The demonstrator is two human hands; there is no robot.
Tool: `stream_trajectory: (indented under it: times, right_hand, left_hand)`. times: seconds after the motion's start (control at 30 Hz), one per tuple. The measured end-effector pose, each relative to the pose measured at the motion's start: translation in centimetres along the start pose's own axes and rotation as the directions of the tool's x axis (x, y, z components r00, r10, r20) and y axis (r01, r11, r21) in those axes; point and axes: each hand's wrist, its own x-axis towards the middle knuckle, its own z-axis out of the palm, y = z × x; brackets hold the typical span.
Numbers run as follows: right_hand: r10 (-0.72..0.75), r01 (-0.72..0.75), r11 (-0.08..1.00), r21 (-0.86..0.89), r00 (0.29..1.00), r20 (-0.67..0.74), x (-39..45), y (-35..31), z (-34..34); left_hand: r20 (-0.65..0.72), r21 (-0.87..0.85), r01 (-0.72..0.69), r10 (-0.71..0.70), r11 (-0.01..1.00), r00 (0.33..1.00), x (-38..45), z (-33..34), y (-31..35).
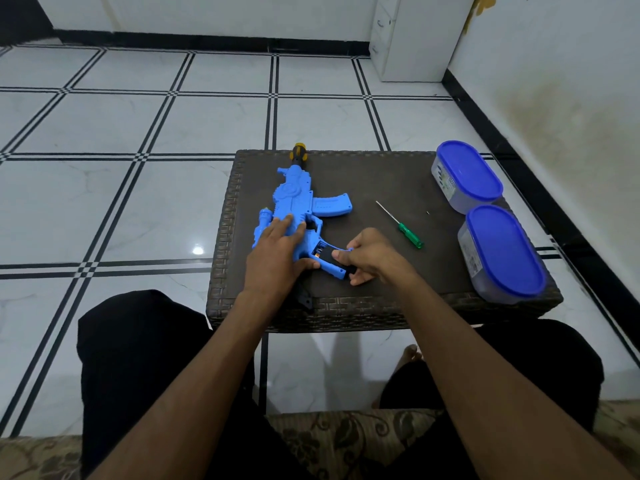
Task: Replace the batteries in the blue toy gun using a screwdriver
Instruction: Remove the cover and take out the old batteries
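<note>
The blue toy gun (294, 209) lies on my small dark table (381, 188), muzzle toward 12 o'clock. My left hand (277, 251) presses flat on its body; my right hand (370, 254) pinches the stock end by the open battery compartment (320, 252). The green screwdriver (401, 226) lies at 3 o'clock.

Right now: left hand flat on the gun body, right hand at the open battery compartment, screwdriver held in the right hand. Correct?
Not quite. The head view shows the green-handled screwdriver lying on the table, to the right of the right hand, not held. The rest stands: the left hand rests flat on the blue toy gun, and the right hand works at the open battery compartment.
</note>
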Motion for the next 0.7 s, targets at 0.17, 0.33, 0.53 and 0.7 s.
stream_trajectory:
  times: [0.17,0.33,0.53,0.7]
  right_hand:
    - [-0.083,0.086,0.993,0.08,0.995,-0.048,-1.9,1.4,-2.6]
    - [-0.336,0.239,0.932,-0.272,0.85,-0.405,-2.1,3.8,-5.1]
    - [-0.572,0.253,0.736,-0.628,0.729,-0.376,-0.9,6.3,-4.9]
    - [-0.592,0.267,0.666,-0.696,0.757,-0.277,0.2,7.3,-5.2]
  left_hand:
    - [0.013,0.008,-0.008,0.008,1.0,1.0,-0.1,0.0,-0.1]
    - [0.021,-0.012,-0.025,0.025,1.0,0.999,-0.3,0.0,-0.3]
    - [-0.011,-0.019,-0.07,0.07,0.997,0.997,-0.7,-0.1,0.0]
    - [-0.017,-0.012,-0.183,0.182,0.983,0.983,-0.4,-0.3,0.6]
